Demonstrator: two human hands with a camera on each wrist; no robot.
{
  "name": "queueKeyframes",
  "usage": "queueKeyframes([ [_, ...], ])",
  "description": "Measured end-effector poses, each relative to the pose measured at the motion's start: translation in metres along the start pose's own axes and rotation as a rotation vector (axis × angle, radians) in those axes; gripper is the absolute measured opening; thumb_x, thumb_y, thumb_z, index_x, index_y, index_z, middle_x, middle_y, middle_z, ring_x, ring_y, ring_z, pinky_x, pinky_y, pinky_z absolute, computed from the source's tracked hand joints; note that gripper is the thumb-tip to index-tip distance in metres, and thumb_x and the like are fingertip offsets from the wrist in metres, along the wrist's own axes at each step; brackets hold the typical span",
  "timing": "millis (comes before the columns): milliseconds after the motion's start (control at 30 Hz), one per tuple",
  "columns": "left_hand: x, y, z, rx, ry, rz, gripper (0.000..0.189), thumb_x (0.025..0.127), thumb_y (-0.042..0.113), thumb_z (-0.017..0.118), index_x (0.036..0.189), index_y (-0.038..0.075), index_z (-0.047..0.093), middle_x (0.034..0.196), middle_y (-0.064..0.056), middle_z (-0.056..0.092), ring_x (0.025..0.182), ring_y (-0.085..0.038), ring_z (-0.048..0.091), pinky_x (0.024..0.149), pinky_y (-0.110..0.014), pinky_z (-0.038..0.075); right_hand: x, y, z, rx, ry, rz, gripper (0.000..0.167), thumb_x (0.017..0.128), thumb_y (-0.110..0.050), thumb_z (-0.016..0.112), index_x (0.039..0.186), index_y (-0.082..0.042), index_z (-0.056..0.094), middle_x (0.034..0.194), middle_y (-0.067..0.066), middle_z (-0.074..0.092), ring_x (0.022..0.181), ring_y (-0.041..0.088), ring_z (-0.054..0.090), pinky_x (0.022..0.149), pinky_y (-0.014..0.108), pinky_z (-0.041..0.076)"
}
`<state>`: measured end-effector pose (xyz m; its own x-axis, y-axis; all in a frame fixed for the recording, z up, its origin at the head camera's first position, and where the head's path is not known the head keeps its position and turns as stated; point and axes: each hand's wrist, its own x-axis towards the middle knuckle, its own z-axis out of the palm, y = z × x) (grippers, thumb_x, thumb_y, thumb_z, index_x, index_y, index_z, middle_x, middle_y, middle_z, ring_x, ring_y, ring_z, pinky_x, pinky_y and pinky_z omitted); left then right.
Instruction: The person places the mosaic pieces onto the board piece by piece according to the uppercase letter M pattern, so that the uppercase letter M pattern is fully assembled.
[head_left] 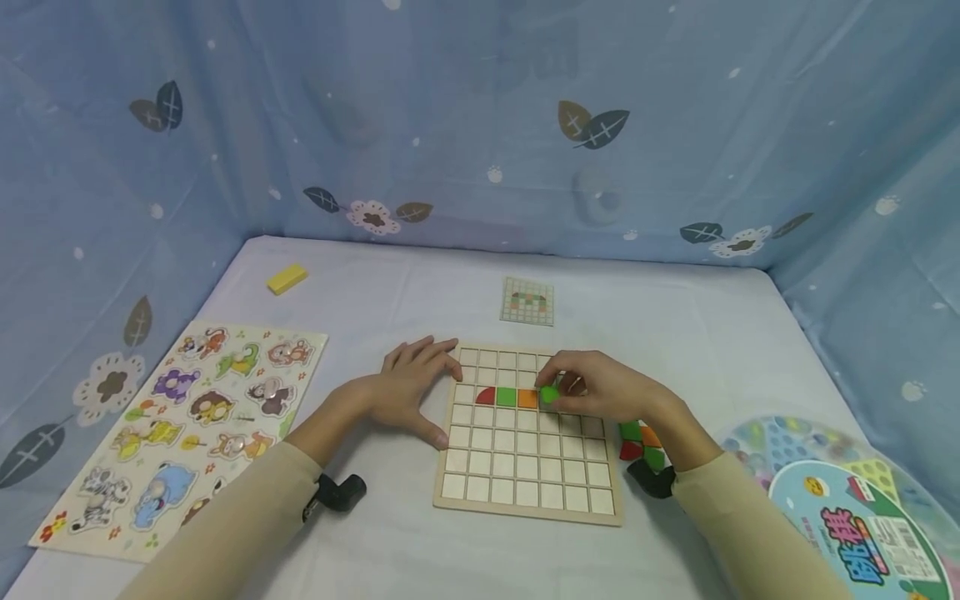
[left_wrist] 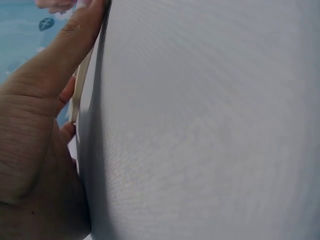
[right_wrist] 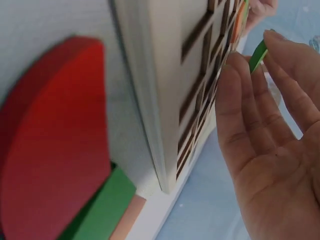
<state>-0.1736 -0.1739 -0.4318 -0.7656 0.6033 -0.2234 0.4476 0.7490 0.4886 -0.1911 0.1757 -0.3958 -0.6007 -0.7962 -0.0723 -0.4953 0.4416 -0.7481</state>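
A wooden grid board (head_left: 528, 514) lies on the white table. One of its rows holds a red quarter-round piece (head_left: 487, 396), a green square piece (head_left: 506, 397) and an orange piece (head_left: 528, 399), side by side. My right hand (head_left: 611, 390) pinches a green piece (head_left: 550, 394) over the cell right of the orange one; the right wrist view shows this green piece (right_wrist: 258, 55) tilted between thumb and fingertips. With fingers spread, my left hand (head_left: 411, 390) rests at the board's left edge, its thumb and fingertips touching the frame.
Loose red, green and orange pieces (head_left: 632, 450) lie right of the board, under my right wrist. A small pattern card (head_left: 527, 302) lies beyond the board. An animal puzzle board (head_left: 187, 425) and a yellow block (head_left: 287, 279) are at left, a round game package (head_left: 855, 517) at right.
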Motion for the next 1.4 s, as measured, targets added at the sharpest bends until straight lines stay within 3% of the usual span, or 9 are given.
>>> queueKeyframes([
  [433,0.0015,-0.0001,0.0021,0.001,0.001,0.002,0.092,0.063,0.077,0.083,0.133,0.033,0.042,0.173,-0.003,0.006,0.158,-0.04,-0.002,0.122,-0.068,-0.002,0.0092,0.0018,0.0075,-0.159,0.012,0.056,0.021,0.093,-0.009,0.076,0.112,-0.013,0.07,0.109,0.0,0.066,0.084,0.01,0.059,0.077,0.028,0.055],
  [1000,-0.0024,0.0003,-0.0011,-0.006,0.004,0.001,0.09,0.064,0.074,0.085,0.132,0.032,0.043,0.173,-0.005,0.007,0.158,-0.041,-0.001,0.121,-0.068,-0.002,0.0083,0.0007,0.0082,-0.164,0.003,0.09,0.022,0.093,-0.01,0.077,0.113,-0.013,0.069,0.106,-0.003,0.067,0.091,0.011,0.062,0.082,0.031,0.057],
  [1400,-0.0003,-0.0021,0.0021,-0.005,0.011,0.009,0.091,0.064,0.076,0.083,0.132,0.033,0.042,0.173,-0.004,0.007,0.158,-0.041,-0.002,0.121,-0.069,-0.002,0.0009,0.0012,0.0067,-0.15,0.014,0.088,0.021,0.094,-0.01,0.075,0.115,-0.012,0.069,0.114,0.0,0.067,0.093,0.011,0.066,0.086,0.031,0.058],
])
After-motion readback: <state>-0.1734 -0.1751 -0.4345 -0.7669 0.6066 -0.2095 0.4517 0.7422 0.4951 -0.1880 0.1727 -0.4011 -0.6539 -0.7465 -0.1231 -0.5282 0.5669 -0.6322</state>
